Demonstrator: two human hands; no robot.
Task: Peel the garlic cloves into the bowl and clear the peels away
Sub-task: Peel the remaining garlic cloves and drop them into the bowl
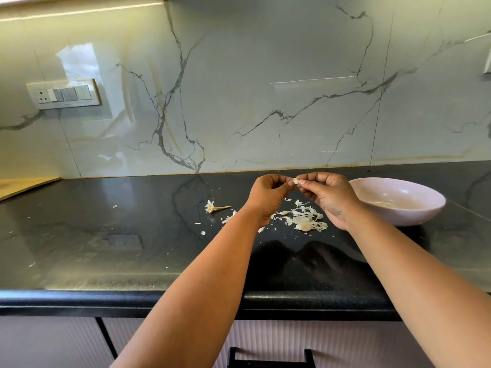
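Head view: both hands' grip, left hand (pixel 268 193) and right hand (pixel 328 195), pinched around garlic clove (pixel 295 181).

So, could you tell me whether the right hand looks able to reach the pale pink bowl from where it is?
Probably yes: the right hand hovers just left of the pale pink bowl with nothing between them, though it pinches a small garlic clove.

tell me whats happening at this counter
A person is peeling garlic. Both hands, left and right, pinch one clove above the dark counter. Loose peels lie below them, with a stem to the left. The bowl sits at right; its contents are hidden.
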